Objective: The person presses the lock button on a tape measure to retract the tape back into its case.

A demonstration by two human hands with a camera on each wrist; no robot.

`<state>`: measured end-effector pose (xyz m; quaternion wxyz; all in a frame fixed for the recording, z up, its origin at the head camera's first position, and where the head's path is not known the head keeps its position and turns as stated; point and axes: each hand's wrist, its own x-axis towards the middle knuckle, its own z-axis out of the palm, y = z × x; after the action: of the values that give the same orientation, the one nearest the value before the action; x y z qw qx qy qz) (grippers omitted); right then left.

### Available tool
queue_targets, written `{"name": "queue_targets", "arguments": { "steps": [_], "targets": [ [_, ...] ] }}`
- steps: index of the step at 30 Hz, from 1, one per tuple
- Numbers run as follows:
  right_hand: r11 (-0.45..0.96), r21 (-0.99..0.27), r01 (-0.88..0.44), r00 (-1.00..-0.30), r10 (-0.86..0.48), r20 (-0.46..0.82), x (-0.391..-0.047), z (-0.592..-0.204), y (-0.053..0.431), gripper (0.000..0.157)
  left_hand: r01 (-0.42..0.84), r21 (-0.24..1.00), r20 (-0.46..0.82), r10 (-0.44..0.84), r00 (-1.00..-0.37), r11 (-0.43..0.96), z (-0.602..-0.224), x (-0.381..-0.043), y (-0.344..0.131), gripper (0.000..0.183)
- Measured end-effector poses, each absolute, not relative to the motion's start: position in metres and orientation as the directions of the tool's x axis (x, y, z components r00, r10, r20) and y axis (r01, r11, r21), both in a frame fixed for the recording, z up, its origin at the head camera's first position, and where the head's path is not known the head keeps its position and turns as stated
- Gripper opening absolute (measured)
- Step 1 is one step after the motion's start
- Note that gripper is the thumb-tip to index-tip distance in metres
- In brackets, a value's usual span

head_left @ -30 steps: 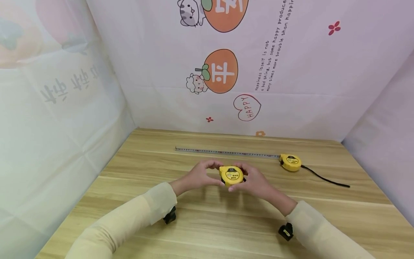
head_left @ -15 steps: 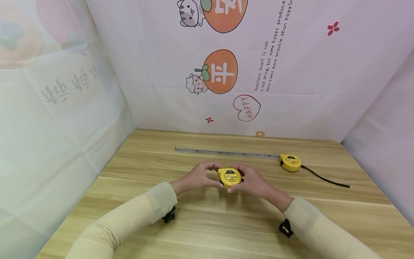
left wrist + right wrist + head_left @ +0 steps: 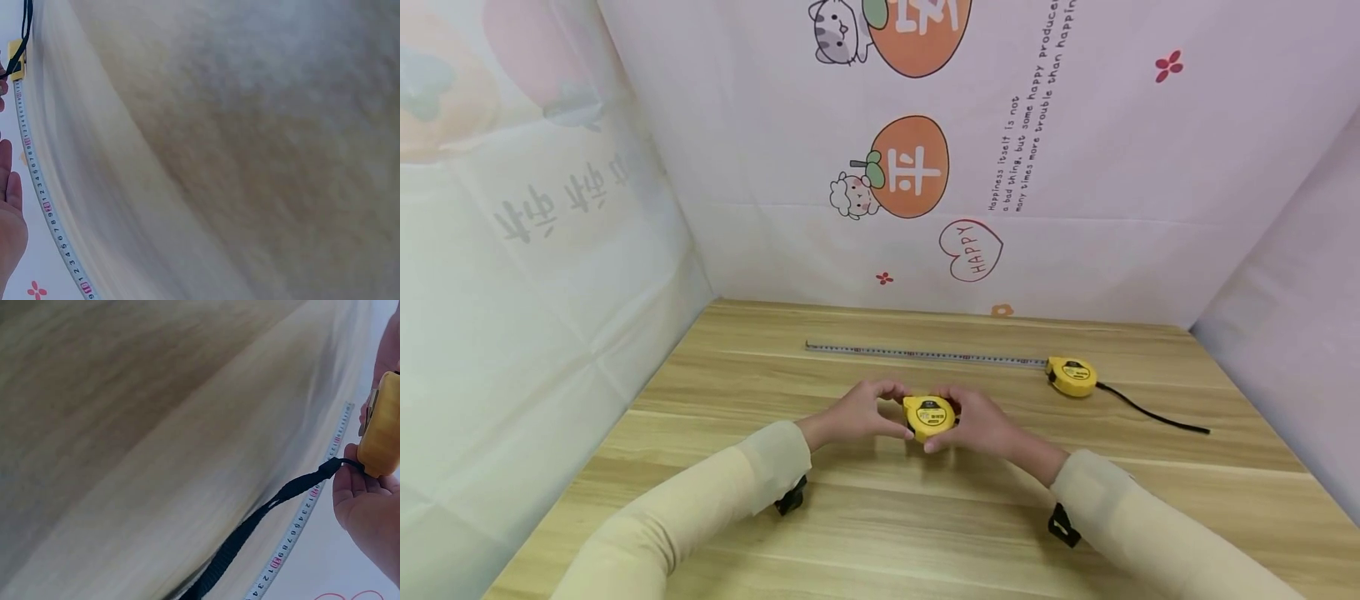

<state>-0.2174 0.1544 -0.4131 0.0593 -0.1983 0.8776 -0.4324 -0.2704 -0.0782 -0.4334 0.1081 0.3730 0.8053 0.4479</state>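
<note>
In the head view, a yellow tape measure [image 3: 929, 417] is held between both hands above the wooden table. My left hand [image 3: 859, 411] pinches its left end, thumb below and fingers above. My right hand [image 3: 983, 427] grips its right side, thumb along the lower edge. From the right wrist view, the yellow case [image 3: 382, 428] rests in the right hand [image 3: 375, 512], and a black strap [image 3: 240, 528] hangs from it. Only part of the left hand [image 3: 9, 219] shows in the left wrist view, at the edge.
Behind the hands lies a second yellow tape measure [image 3: 1072, 377], its blade [image 3: 925, 356] drawn out to the left and its black strap [image 3: 1157, 414] trailing right. White printed cloth [image 3: 775, 167] encloses the wooden table [image 3: 895, 533] at the back and sides.
The held tape measure has shifted slightly left and towards me, and the right hand has moved with it. The left hand has barely moved. The second tape measure lies as before.
</note>
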Motion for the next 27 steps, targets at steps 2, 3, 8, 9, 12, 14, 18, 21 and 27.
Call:
{"name": "queue_targets", "arguments": {
  "steps": [2, 3, 8, 9, 12, 14, 18, 21, 27],
  "targets": [
    [0.549, -0.782, -0.297, -0.913, -0.404, 0.063, -0.218, -0.415, 0.154, 0.076, 0.499, 0.803, 0.15, 0.7, -0.698, 0.326, -0.435, -0.271, -0.078, 0.048],
    [0.547, -0.783, -0.295, -0.912, -0.405, 0.061, -0.219, -0.417, 0.153, 0.076, 0.496, 0.803, 0.144, 0.701, -0.698, 0.33, -0.436, -0.271, -0.078, 0.048],
    [0.547, -0.779, -0.306, -0.907, -0.416, 0.064, -0.221, -0.422, 0.154, 0.075, 0.483, 0.806, 0.118, 0.706, -0.698, 0.343, -0.438, -0.272, -0.079, 0.048],
    [0.548, -0.778, -0.308, -0.906, -0.418, 0.065, -0.221, -0.423, 0.154, 0.075, 0.482, 0.806, 0.116, 0.708, -0.697, 0.343, -0.438, -0.272, -0.078, 0.047],
    [0.555, -0.775, -0.304, -0.906, -0.419, 0.056, -0.222, -0.426, 0.154, 0.074, 0.474, 0.81, 0.104, 0.71, -0.696, 0.346, -0.439, -0.273, -0.079, 0.047],
    [0.559, -0.772, -0.302, -0.906, -0.421, 0.05, -0.223, -0.427, 0.154, 0.074, 0.462, 0.812, 0.087, 0.708, -0.7, 0.357, -0.439, -0.272, -0.079, 0.047],
    [0.569, -0.765, -0.302, -0.904, -0.426, 0.04, -0.225, -0.43, 0.153, 0.074, 0.446, 0.809, 0.057, 0.704, -0.708, 0.383, -0.44, -0.271, -0.079, 0.047],
    [0.574, -0.761, -0.303, -0.903, -0.428, 0.037, -0.225, -0.432, 0.152, 0.073, 0.443, 0.808, 0.048, 0.706, -0.706, 0.388, -0.442, -0.271, -0.08, 0.048],
    [0.583, -0.754, -0.303, -0.904, -0.425, 0.034, -0.224, -0.434, 0.149, 0.073, 0.449, 0.809, 0.053, 0.713, -0.699, 0.38, -0.446, -0.273, -0.081, 0.048]
  ]
}}
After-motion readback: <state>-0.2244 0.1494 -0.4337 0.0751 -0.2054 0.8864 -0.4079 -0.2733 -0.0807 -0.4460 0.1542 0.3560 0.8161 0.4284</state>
